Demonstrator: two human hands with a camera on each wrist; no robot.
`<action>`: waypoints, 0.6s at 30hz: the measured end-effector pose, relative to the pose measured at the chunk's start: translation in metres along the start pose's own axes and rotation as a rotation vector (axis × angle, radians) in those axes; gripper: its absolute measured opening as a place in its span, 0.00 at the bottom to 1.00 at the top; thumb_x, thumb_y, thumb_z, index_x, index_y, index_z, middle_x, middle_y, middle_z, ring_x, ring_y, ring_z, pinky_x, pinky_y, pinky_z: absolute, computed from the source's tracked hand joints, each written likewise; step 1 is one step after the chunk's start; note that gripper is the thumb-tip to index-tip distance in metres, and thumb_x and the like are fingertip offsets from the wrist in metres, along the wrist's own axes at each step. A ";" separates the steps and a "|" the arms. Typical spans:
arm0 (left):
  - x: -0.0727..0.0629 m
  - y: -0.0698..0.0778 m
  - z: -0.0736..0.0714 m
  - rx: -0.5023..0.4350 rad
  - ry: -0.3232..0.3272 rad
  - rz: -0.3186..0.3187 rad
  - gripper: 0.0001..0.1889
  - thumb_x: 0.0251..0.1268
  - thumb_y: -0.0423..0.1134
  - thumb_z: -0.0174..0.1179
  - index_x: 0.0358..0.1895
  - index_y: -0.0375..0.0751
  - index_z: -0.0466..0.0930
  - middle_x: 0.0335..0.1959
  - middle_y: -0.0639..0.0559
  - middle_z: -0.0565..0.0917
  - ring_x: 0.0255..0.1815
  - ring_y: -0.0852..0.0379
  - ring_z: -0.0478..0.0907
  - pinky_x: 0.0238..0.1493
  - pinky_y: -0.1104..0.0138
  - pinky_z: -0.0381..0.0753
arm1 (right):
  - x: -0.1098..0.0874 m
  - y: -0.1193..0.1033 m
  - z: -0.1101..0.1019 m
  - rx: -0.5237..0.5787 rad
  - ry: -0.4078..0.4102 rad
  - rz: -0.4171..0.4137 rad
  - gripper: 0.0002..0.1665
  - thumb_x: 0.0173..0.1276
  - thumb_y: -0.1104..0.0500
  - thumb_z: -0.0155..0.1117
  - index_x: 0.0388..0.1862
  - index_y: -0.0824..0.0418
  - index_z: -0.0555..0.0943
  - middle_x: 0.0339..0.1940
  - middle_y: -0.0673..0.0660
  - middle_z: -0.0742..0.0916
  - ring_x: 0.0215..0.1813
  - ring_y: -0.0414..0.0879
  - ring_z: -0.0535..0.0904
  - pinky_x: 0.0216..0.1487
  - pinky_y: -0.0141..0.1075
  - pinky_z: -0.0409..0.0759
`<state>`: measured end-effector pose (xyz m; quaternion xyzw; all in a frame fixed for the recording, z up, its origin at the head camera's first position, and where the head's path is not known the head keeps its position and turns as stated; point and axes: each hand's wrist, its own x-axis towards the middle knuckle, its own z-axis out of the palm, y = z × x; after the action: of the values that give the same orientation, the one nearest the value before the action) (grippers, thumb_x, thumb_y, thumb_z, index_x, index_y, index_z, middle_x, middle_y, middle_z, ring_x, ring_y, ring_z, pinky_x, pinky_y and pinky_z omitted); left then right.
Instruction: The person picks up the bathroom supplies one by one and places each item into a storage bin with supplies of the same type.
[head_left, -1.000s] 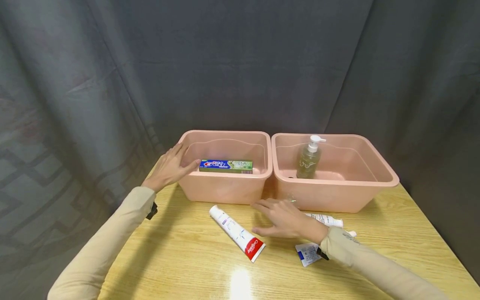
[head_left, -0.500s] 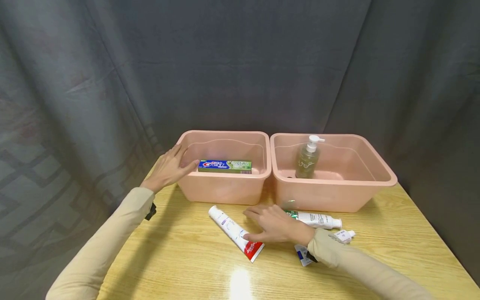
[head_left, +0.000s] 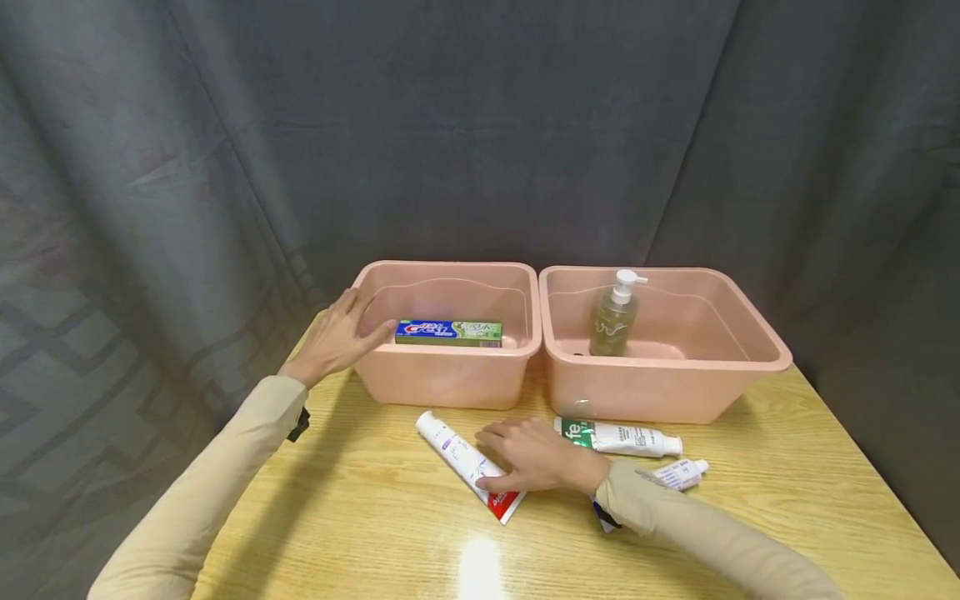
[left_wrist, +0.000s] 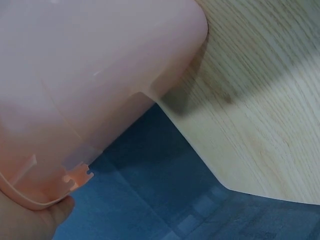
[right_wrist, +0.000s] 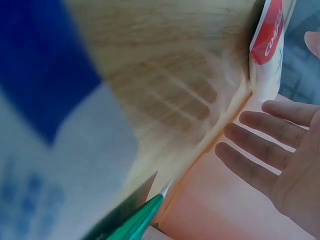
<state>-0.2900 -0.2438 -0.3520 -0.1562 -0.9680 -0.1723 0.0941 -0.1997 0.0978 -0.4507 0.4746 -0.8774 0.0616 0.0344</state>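
We start at the left. The left hand (head_left: pixel 330 340) rests on the left rim of the left bin (head_left: pixel 442 379). We see its fingers extended, with the thumb set apart and pointing inward over the near corner; we cannot tell whether the fingers are pressed together. In this pink bin we find a blue-and-green toothpaste box (head_left: pixel 447 333), lying lengthwise and partly hidden by the near rim.

In front of the left bin, the toothpaste tube (head_left: pixel 456 452) lies diagonally on the wooden table (head_left: pixel 360 525), its white cap towards the bin and its red end towards us. The right hand (head_left: pixel 534 457) is over the right side of this tube, palm down. In the right wrist view we see its fingers straight and spread, with gaps between them. We cannot tell whether hand and tube touch.

Further right, we note a pump bottle (head_left: pixel 613 327) standing in the right bin (head_left: pixel 667 393). A green-and-white tube (head_left: pixel 622 439) lies in front of this bin, near its wall. Nearer to us, we locate a small white tube (head_left: pixel 681 474), cap pointing right, partly hidden by the right sleeve (head_left: pixel 675 517).
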 end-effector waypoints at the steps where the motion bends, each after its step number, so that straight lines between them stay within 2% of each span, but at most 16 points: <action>1: 0.000 0.000 0.000 0.004 0.001 0.001 0.42 0.70 0.64 0.48 0.79 0.41 0.54 0.77 0.31 0.51 0.73 0.28 0.52 0.69 0.36 0.50 | 0.001 0.000 0.001 -0.001 0.002 -0.003 0.41 0.67 0.29 0.54 0.63 0.58 0.79 0.58 0.56 0.84 0.55 0.50 0.82 0.46 0.41 0.83; 9: 0.001 0.000 0.001 0.030 -0.021 0.000 0.45 0.70 0.67 0.44 0.79 0.39 0.52 0.77 0.28 0.49 0.76 0.29 0.47 0.71 0.38 0.48 | 0.006 -0.003 0.008 -0.013 -0.001 -0.012 0.39 0.66 0.29 0.57 0.61 0.57 0.79 0.54 0.52 0.84 0.49 0.44 0.82 0.40 0.37 0.81; 18: -0.001 0.000 0.000 0.016 -0.038 -0.025 0.47 0.69 0.69 0.44 0.79 0.38 0.49 0.78 0.30 0.46 0.78 0.33 0.42 0.71 0.38 0.44 | 0.009 -0.010 0.009 -0.074 -0.024 -0.006 0.40 0.65 0.28 0.57 0.60 0.57 0.79 0.55 0.53 0.84 0.52 0.46 0.80 0.38 0.38 0.81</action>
<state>-0.2893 -0.2436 -0.3522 -0.1466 -0.9729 -0.1625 0.0747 -0.1967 0.0838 -0.4579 0.4761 -0.8781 0.0233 0.0417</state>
